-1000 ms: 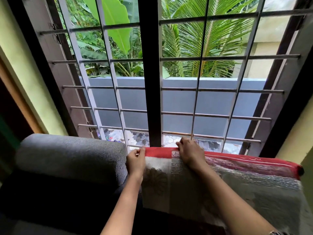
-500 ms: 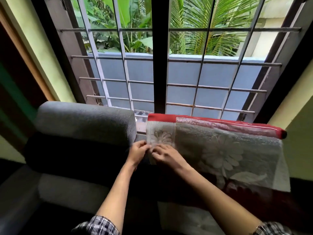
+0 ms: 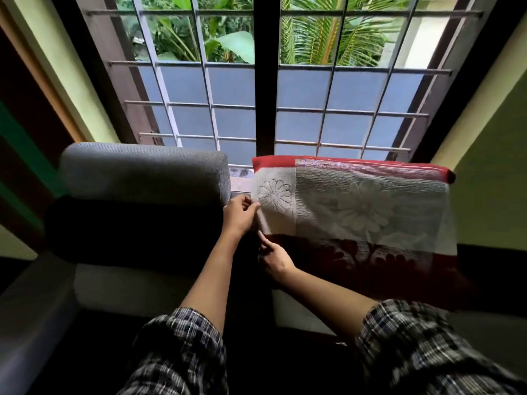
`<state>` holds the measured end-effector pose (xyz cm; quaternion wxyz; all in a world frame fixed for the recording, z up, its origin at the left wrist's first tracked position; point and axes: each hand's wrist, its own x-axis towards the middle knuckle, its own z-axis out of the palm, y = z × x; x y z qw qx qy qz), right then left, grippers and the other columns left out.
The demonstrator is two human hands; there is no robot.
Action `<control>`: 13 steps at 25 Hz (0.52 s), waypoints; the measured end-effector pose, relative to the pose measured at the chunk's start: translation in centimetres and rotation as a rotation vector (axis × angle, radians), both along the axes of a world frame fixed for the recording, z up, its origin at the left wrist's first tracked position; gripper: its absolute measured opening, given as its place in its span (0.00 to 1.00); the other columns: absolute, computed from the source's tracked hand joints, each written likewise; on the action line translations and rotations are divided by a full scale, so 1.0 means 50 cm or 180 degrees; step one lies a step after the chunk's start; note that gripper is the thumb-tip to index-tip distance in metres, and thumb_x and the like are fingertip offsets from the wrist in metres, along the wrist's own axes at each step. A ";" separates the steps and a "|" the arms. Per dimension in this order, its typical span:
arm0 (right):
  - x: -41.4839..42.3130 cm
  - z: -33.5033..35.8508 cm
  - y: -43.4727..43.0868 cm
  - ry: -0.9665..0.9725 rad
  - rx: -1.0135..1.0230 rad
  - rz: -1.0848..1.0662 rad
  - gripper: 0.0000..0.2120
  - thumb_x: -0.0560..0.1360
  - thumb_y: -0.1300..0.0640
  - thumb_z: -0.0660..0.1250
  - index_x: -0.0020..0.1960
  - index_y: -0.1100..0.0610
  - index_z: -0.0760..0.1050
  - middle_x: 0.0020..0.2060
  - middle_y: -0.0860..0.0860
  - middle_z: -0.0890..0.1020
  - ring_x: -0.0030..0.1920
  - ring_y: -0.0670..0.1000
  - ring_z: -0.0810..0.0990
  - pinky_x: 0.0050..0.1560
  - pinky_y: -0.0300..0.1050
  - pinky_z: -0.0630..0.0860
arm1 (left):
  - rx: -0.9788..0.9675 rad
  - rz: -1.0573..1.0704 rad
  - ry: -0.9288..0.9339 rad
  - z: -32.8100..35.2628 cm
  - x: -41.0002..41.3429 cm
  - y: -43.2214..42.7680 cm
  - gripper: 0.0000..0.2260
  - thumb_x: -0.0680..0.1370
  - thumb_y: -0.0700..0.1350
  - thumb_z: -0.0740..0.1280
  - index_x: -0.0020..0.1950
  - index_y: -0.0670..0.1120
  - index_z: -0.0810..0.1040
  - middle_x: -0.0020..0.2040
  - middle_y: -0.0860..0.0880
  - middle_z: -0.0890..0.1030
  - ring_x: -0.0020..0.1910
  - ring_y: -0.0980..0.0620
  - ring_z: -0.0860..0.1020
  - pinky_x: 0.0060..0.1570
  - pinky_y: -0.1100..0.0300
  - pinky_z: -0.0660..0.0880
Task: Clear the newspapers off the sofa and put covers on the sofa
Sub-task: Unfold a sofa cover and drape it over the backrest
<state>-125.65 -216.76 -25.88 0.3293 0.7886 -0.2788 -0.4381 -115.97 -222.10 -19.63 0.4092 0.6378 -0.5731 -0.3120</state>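
A red and white cover (image 3: 356,206) with flower patterns hangs over the right backrest of the grey sofa (image 3: 142,172). My left hand (image 3: 238,215) pinches the cover's left edge about halfway down. My right hand (image 3: 275,259) grips the same edge lower, near the dark red band. The left backrest is bare grey fabric. No newspapers are in view.
A barred window (image 3: 263,81) stands right behind the sofa, with plants and a grey wall outside. Green walls flank it on both sides. The sofa's left armrest (image 3: 31,323) is at the lower left. Checked sleeves fill the bottom of the view.
Both hands came down from the top of the backrest to the cover's left edge. The right hand has since slid lower along that edge. The view has pulled back.
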 end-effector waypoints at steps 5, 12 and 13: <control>0.053 -0.007 0.025 -0.0252 0.0255 0.0267 0.22 0.80 0.39 0.46 0.63 0.43 0.72 0.61 0.41 0.77 0.65 0.39 0.70 0.72 0.43 0.46 | -0.0099 0.0208 0.0090 0.000 -0.006 0.012 0.09 0.74 0.40 0.69 0.49 0.35 0.79 0.50 0.38 0.82 0.50 0.43 0.79 0.48 0.60 0.69; 0.054 0.009 0.060 -0.1488 0.0570 0.0379 0.27 0.73 0.56 0.46 0.64 0.38 0.71 0.67 0.48 0.73 0.64 0.45 0.73 0.68 0.51 0.61 | 0.0162 0.0153 0.0118 -0.027 0.012 0.015 0.11 0.74 0.43 0.70 0.50 0.37 0.80 0.49 0.39 0.82 0.48 0.45 0.79 0.49 0.59 0.71; 0.049 0.007 0.061 -0.1423 0.0552 0.0510 0.23 0.72 0.55 0.50 0.59 0.39 0.75 0.66 0.49 0.74 0.65 0.47 0.73 0.68 0.52 0.63 | 0.0213 0.0208 0.0119 -0.032 0.019 0.017 0.10 0.74 0.43 0.70 0.49 0.37 0.80 0.49 0.39 0.82 0.48 0.45 0.79 0.49 0.59 0.71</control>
